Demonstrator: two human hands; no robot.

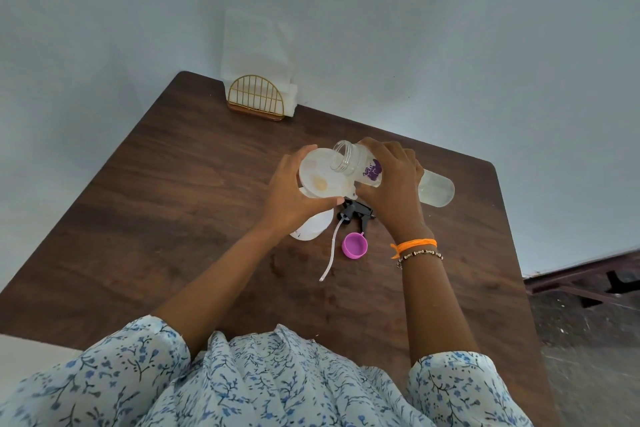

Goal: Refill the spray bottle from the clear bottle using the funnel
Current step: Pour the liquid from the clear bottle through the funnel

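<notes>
My right hand [393,180] grips the clear bottle [435,189], which is tipped to the left with its open threaded mouth over the translucent funnel [320,173]. The bottle carries a purple print and some clear liquid sits in its raised base end. My left hand [289,198] holds the funnel by its rim. Under the funnel stands the white spray bottle [311,227], mostly hidden by my left hand. The black trigger spray head [356,211] with its white dip tube lies on the table beside it. A purple cap [355,245] lies just in front.
A dark wooden table [180,218] carries everything. A gold wire napkin holder [256,99] with white napkins stands at the far edge against the pale wall. The floor and a dark frame show at the right past the table edge.
</notes>
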